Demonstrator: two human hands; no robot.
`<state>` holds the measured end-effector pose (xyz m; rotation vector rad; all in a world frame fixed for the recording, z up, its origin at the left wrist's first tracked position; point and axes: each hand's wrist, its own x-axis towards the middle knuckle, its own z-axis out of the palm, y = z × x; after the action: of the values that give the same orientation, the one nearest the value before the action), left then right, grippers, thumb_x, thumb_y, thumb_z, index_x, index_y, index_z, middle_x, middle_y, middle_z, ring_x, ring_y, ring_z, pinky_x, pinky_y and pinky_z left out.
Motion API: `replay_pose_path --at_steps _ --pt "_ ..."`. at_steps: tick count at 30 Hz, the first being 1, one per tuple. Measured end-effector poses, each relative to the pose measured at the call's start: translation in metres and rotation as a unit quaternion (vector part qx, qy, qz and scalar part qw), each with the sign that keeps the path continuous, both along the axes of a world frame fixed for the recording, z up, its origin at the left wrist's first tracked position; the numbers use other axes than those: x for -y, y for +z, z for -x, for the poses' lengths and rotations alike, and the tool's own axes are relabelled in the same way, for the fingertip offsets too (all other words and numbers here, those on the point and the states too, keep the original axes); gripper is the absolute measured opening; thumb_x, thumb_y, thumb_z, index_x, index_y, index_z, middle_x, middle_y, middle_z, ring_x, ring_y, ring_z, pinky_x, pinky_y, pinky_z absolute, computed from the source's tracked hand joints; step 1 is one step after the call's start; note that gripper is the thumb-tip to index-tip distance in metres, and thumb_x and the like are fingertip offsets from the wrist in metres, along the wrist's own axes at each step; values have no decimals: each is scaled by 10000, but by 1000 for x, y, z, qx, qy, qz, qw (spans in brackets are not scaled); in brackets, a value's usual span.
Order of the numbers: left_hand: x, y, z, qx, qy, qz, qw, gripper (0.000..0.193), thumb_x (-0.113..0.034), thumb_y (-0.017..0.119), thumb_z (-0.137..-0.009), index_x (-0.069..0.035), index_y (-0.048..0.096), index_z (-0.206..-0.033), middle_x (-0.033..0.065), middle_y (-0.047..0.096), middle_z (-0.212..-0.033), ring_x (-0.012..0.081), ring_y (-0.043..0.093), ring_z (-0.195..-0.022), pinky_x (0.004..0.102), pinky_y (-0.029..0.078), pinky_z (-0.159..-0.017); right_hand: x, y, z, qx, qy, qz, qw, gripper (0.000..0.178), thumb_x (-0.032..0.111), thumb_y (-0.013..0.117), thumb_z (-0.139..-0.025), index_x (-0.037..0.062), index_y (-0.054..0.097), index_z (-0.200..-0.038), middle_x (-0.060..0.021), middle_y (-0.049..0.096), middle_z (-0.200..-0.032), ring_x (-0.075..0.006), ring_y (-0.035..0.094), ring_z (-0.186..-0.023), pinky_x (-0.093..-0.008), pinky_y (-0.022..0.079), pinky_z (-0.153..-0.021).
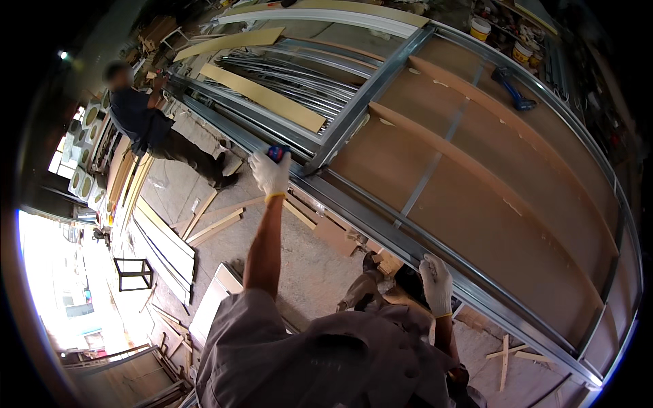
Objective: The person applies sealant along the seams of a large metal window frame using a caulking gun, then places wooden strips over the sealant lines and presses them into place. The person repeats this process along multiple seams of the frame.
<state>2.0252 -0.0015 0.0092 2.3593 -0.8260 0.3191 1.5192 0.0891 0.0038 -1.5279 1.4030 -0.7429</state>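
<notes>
My left hand (271,175), in a white knit glove, is closed around a small blue and red tape measure (276,153), with the arm stretched forward. It is held beside the corner of a metal-framed panel (476,183) with brown backing and cross strips. Along the panel's near edge runs a grey metal channel (367,216). Farther right on that edge is my right hand (437,284), also gloved, its fingers curled at the channel; what they pinch, if anything, is too small to make out. No stretched tape shows clearly between the hands.
A blue cordless drill (513,90) lies on the panel's far side. Beyond the left hand are stacked metal studs (292,81) and a yellowish board strip (262,96). A co-worker (143,115) stands at the far left. Wood offcuts (214,228) and a black stool frame (133,274) are on the floor.
</notes>
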Motion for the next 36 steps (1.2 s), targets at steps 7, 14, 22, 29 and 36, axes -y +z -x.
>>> replay_pose_path --at_steps 7,14,22,29,36 --pt "43 -8 -100 -12 87 10 996 634 -439 879 -765 -87 596 -1210 146 647 -1224 391 606 -1188 527 529 -974 -2 -12 -4 -39 -54 -18 998 269 175 681 -1015 -3 720 -1213 -145 745 -1078 -204 717 -917 -330 562 -835" --pt "50 -41 -131 6 -19 24 1000 610 -420 870 -781 -64 609 -1201 184 652 -1226 408 610 -1164 513 518 -981 0 -3 -26 -92 -84 4 992 225 132 692 -985 1 732 -1163 -154 761 -1084 -229 733 -946 -341 561 -837" --pt "64 -56 -94 -12 -94 -4 996 705 -480 844 -841 -33 598 -1328 229 643 -1269 420 609 -1218 490 490 -1050 -6 -24 -23 -74 -116 14 990 194 113 691 -969 23 742 -1133 -142 766 -1065 -253 745 -955 -353 565 -859" --pt "32 -68 -96 -36 -63 122 990 671 -474 732 -982 24 570 -1403 277 599 -1365 462 582 -1253 506 495 -1047 -1 -9 -23 -102 -123 -27 987 229 218 708 -967 65 755 -1132 -172 761 -1129 -368 734 -1035 -412 573 -873" --pt "-58 -109 -60 -61 -22 203 977 565 -335 659 -1061 0 502 -1489 230 538 -1463 382 551 -1348 472 476 -1127 -9 -16 -9 -93 -109 27 989 261 230 708 -972 49 748 -1157 -168 759 -1123 -363 732 -1013 -392 573 -864"
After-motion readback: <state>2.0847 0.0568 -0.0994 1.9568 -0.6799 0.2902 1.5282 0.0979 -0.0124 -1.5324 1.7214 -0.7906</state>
